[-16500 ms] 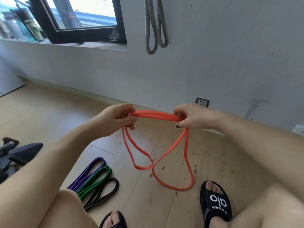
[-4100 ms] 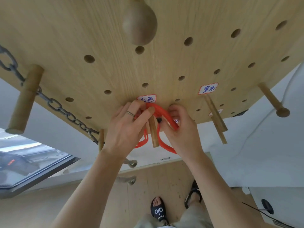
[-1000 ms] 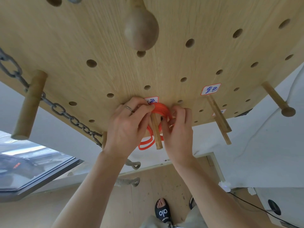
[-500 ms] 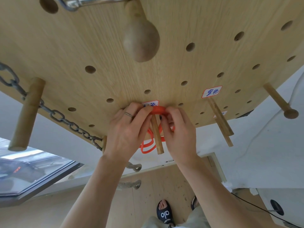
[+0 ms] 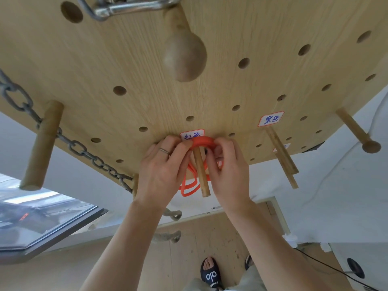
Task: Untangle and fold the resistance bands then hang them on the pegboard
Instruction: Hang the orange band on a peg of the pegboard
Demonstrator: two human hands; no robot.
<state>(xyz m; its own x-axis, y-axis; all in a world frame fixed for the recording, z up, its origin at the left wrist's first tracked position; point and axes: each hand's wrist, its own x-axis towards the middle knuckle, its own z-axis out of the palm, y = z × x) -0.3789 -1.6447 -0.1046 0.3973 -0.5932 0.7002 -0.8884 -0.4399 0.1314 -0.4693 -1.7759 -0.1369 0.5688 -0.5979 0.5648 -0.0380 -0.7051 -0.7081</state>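
The folded orange resistance band [image 5: 203, 141] is looped over a wooden peg [image 5: 200, 172] on the light wood pegboard [image 5: 130, 59], right under a small handwritten label [image 5: 192, 135]. Its lower loops [image 5: 189, 186] hang down behind the peg. My left hand [image 5: 161, 169], with a ring on one finger, pinches the band on the peg's left side. On the right side my right hand [image 5: 227, 169] pinches it too. Both hands press the band's top against the board at the peg's base.
A round wooden knob [image 5: 184, 57] and a metal carabiner [image 5: 126, 7] sit higher on the board. A steel chain [image 5: 84, 150] hangs by a thick peg [image 5: 42, 145] at left. More pegs [image 5: 281, 152] [image 5: 357, 131] and a second label [image 5: 270, 119] are at right. Window lower left.
The band's top loop has been pushed further back along the peg to the board. The view has tilted slightly, bringing the carabiner into sight.
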